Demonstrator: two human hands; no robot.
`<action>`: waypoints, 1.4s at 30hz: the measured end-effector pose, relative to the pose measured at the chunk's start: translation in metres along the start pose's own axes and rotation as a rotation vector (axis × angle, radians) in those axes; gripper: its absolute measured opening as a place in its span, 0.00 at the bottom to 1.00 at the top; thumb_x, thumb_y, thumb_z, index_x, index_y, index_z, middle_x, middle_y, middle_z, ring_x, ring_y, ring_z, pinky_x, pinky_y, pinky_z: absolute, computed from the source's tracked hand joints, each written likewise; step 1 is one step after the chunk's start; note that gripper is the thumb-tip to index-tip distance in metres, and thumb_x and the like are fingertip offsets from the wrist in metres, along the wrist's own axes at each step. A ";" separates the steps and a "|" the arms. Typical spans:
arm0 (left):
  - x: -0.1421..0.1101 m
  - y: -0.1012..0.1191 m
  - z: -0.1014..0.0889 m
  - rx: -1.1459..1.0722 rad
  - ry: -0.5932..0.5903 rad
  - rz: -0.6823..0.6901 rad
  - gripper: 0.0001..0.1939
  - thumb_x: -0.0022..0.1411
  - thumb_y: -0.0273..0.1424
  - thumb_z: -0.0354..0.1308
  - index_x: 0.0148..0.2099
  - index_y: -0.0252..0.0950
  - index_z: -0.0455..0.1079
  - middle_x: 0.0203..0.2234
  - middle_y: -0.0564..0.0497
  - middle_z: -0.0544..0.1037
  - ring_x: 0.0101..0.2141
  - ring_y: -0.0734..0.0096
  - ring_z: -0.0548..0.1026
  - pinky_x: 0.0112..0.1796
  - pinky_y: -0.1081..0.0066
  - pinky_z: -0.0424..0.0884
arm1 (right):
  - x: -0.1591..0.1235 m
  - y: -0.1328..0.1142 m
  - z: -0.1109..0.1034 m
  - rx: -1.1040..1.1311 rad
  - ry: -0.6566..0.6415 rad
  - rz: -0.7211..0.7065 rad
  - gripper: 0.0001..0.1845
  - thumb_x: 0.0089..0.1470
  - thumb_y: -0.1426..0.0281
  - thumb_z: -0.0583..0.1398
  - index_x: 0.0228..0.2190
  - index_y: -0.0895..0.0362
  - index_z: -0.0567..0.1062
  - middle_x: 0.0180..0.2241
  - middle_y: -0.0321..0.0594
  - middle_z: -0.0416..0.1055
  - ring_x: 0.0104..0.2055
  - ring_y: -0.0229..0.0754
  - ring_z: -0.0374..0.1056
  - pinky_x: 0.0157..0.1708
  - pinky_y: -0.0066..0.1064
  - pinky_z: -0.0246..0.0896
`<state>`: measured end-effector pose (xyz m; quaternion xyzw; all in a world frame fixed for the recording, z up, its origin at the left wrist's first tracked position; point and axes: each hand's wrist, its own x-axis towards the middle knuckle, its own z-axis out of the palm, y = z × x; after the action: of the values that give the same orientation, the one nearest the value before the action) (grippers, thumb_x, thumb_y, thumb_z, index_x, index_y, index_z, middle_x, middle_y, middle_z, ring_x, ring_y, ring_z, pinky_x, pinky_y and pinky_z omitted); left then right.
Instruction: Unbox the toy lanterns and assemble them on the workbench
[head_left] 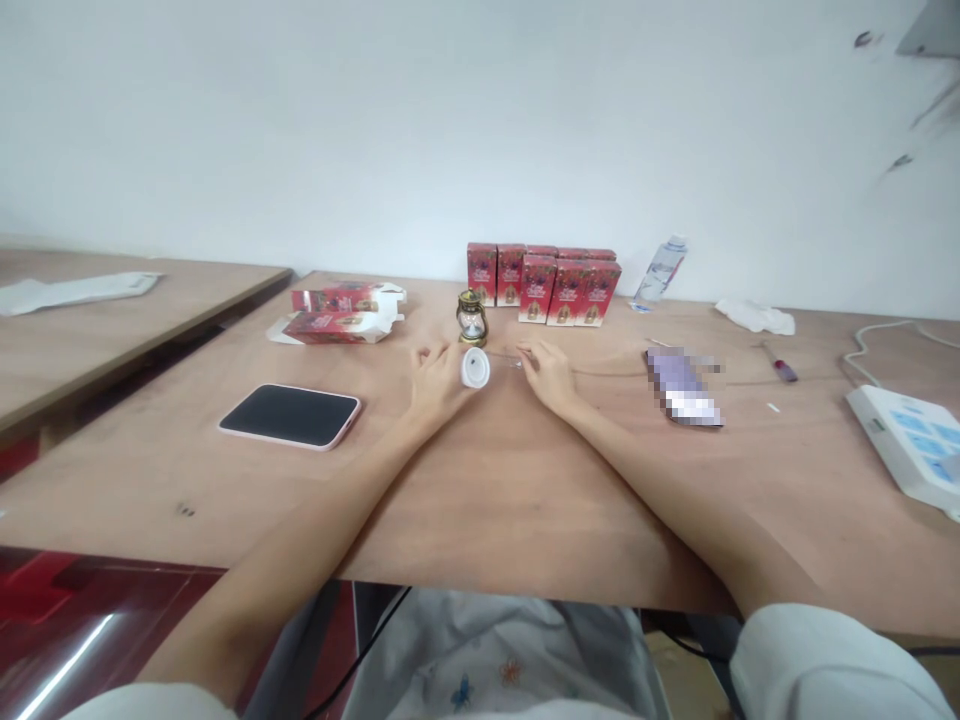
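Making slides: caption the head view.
The left hand holds a white round piece near a small lantern; red boxes stand behind.

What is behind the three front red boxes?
Behind the three front red boxes, the tops of more red boxes show, with the white wall beyond. Those boxes' lower parts, and anything else low there, are covered.

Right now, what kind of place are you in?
Probably a small workshop: matching red boxes, a little lantern and a red-handled tool share a plain wooden table.
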<state>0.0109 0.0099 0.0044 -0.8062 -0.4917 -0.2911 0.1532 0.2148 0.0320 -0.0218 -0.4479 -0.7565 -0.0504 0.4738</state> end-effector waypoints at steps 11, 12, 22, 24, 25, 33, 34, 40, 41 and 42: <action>-0.002 0.005 0.005 0.085 0.091 0.147 0.15 0.62 0.40 0.49 0.44 0.35 0.68 0.31 0.43 0.77 0.37 0.56 0.72 0.39 0.60 0.55 | -0.018 -0.056 -0.003 0.178 -0.036 -0.159 0.09 0.58 0.67 0.55 0.32 0.52 0.75 0.40 0.40 0.74 0.44 0.41 0.69 0.46 0.35 0.63; -0.002 0.006 0.005 0.087 0.097 0.154 0.15 0.62 0.39 0.49 0.44 0.35 0.68 0.31 0.43 0.77 0.37 0.56 0.72 0.39 0.60 0.55 | -0.018 -0.056 -0.003 0.205 -0.034 -0.139 0.10 0.58 0.67 0.54 0.32 0.52 0.76 0.40 0.40 0.74 0.44 0.40 0.70 0.47 0.35 0.64; -0.004 0.009 0.005 0.050 0.089 0.149 0.13 0.62 0.36 0.49 0.42 0.34 0.68 0.32 0.43 0.78 0.38 0.55 0.72 0.38 0.59 0.55 | -0.021 -0.056 -0.001 0.265 0.049 -0.118 0.07 0.55 0.71 0.56 0.29 0.55 0.75 0.38 0.42 0.76 0.41 0.40 0.72 0.44 0.33 0.67; -0.004 0.010 0.006 0.056 0.087 0.149 0.12 0.61 0.36 0.48 0.41 0.34 0.68 0.32 0.42 0.78 0.38 0.55 0.72 0.38 0.59 0.55 | -0.021 -0.057 -0.001 0.264 0.070 -0.125 0.06 0.53 0.71 0.57 0.27 0.55 0.74 0.36 0.43 0.76 0.40 0.40 0.72 0.42 0.32 0.67; -0.004 0.010 0.006 0.060 0.091 0.150 0.12 0.61 0.35 0.48 0.41 0.34 0.68 0.32 0.42 0.78 0.38 0.55 0.72 0.38 0.59 0.55 | -0.021 -0.057 -0.002 0.263 0.074 -0.123 0.06 0.53 0.72 0.57 0.27 0.55 0.74 0.36 0.43 0.76 0.39 0.40 0.72 0.42 0.31 0.67; -0.003 0.011 0.008 0.056 0.098 0.153 0.10 0.60 0.33 0.49 0.41 0.35 0.68 0.31 0.44 0.78 0.38 0.56 0.72 0.37 0.59 0.56 | -0.019 -0.060 -0.004 0.270 0.003 0.008 0.06 0.50 0.72 0.57 0.24 0.54 0.72 0.35 0.40 0.75 0.40 0.41 0.71 0.43 0.34 0.66; -0.003 0.011 0.008 0.062 0.096 0.152 0.10 0.60 0.32 0.49 0.41 0.35 0.68 0.30 0.44 0.78 0.38 0.56 0.72 0.37 0.59 0.56 | -0.019 -0.060 -0.003 0.280 0.012 0.015 0.06 0.50 0.72 0.57 0.23 0.54 0.72 0.35 0.40 0.75 0.39 0.41 0.71 0.42 0.34 0.65; -0.002 0.013 0.009 0.075 0.102 0.125 0.10 0.60 0.32 0.49 0.40 0.35 0.68 0.30 0.42 0.77 0.37 0.55 0.72 0.37 0.59 0.56 | -0.017 -0.061 -0.003 0.326 0.017 0.078 0.06 0.49 0.72 0.57 0.22 0.54 0.70 0.29 0.38 0.74 0.35 0.40 0.71 0.40 0.32 0.65; -0.002 0.012 0.009 0.076 0.104 0.119 0.10 0.60 0.33 0.50 0.40 0.35 0.68 0.30 0.42 0.77 0.37 0.55 0.72 0.37 0.59 0.56 | -0.016 -0.061 -0.003 0.325 0.012 0.100 0.05 0.49 0.72 0.57 0.22 0.54 0.70 0.29 0.38 0.73 0.35 0.40 0.70 0.40 0.32 0.65; -0.002 0.012 0.009 0.073 0.108 0.114 0.11 0.60 0.35 0.50 0.40 0.35 0.68 0.30 0.42 0.77 0.37 0.55 0.72 0.37 0.59 0.56 | -0.016 -0.062 -0.004 0.325 0.011 0.120 0.05 0.48 0.72 0.57 0.22 0.54 0.70 0.29 0.38 0.73 0.34 0.40 0.70 0.40 0.32 0.65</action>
<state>0.0236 0.0077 -0.0031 -0.8099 -0.4463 -0.3069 0.2250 0.1747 -0.0166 -0.0106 -0.4094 -0.7241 0.0985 0.5463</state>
